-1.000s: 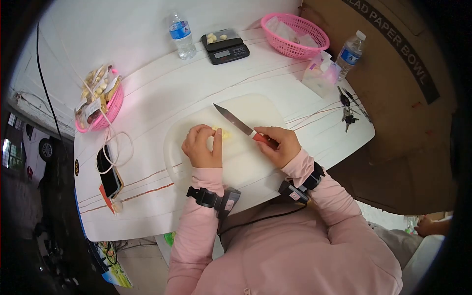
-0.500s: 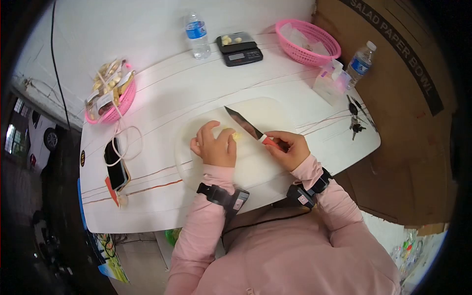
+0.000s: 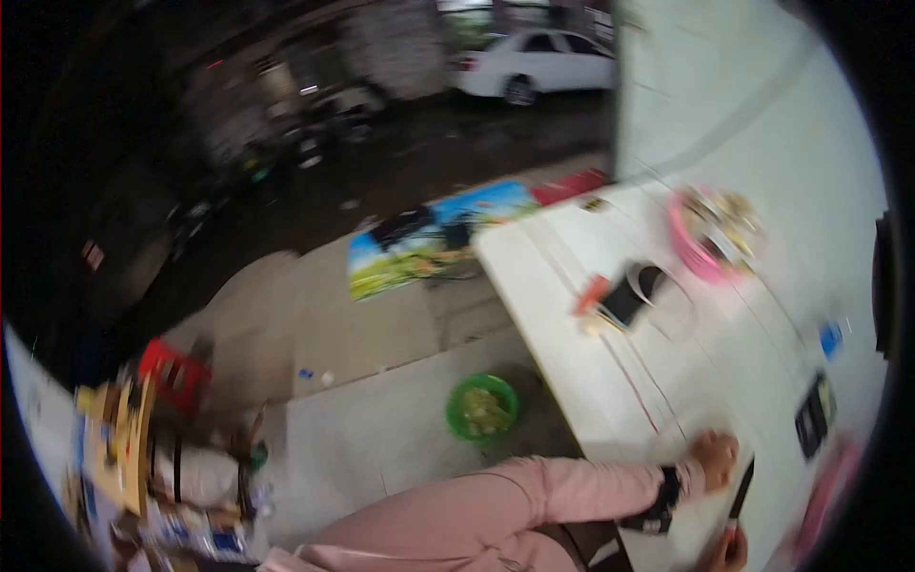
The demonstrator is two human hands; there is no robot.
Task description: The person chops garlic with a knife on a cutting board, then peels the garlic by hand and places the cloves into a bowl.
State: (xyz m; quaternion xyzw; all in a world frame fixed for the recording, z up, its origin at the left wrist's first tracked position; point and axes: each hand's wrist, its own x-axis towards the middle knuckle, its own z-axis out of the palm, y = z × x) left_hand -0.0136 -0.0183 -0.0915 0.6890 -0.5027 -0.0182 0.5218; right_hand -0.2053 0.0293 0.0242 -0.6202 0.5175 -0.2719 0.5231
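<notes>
My left hand is at the lower right of the view, over the white table, fingers bent and a little apart. It is blurred, and I see nothing held in it. My right hand, partly cut off by the bottom edge, is closed round the handle of a knife. The dark blade points up and away, just right of my left hand. The pale cutting board can hardly be told from the white table here, and the yellowish bits on it cannot be made out.
On the table lie a phone with a pale cable and a pink basket of packets. A black scale stands at the right. Below, a green basin sits on the floor. A red stool and a white car are farther off.
The view has swung far to the left, bringing in the floor, green basin and street. Both hands now appear at the lower right; the knife is still in my right hand.
</notes>
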